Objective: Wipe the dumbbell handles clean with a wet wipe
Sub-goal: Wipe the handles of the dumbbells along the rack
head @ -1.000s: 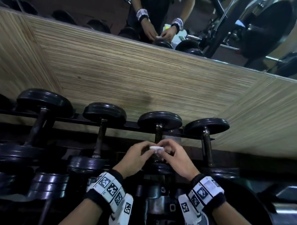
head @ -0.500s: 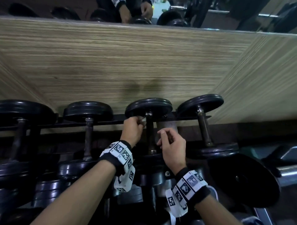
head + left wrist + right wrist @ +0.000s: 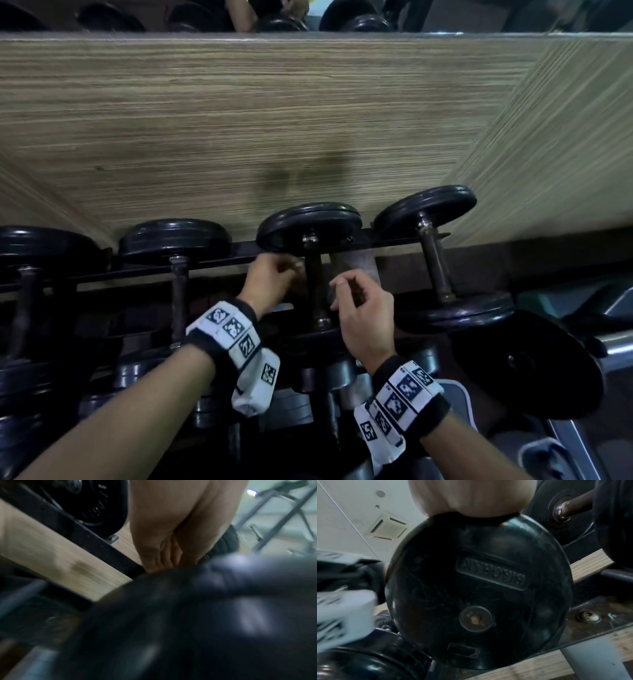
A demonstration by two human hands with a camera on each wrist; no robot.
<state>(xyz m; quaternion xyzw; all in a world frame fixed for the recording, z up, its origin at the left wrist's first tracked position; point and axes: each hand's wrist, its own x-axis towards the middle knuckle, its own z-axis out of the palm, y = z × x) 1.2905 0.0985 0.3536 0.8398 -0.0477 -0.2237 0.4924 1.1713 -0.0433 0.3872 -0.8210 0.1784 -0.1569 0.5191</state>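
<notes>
Several black dumbbells lie across a dark rack (image 3: 219, 262). My hands flank the brown handle (image 3: 313, 284) of the third dumbbell (image 3: 308, 226) from the left. My left hand (image 3: 291, 270) is curled at the handle's upper left, pinching a small pale bit of wet wipe (image 3: 298, 263) against it. My right hand (image 3: 346, 287) hovers at the handle's right with thumb and fingers curled; whether it holds anything does not show. In the left wrist view only my blurred palm (image 3: 163, 527) is seen. The right wrist view is filled by the dumbbell's near end plate (image 3: 479, 588).
A wood-grain wall (image 3: 308, 120) rises right behind the rack, with a mirror strip above it. Neighbouring dumbbells stand close on the left (image 3: 178, 294) and right (image 3: 435, 267). More weights sit on the lower shelf (image 3: 308, 383). A large black plate (image 3: 527, 366) and a bench lie at the right.
One second ago both hands held the white wipe in front of the rack. My left hand has carried it up to the handle's top; my right hand has let go and moved beside the handle.
</notes>
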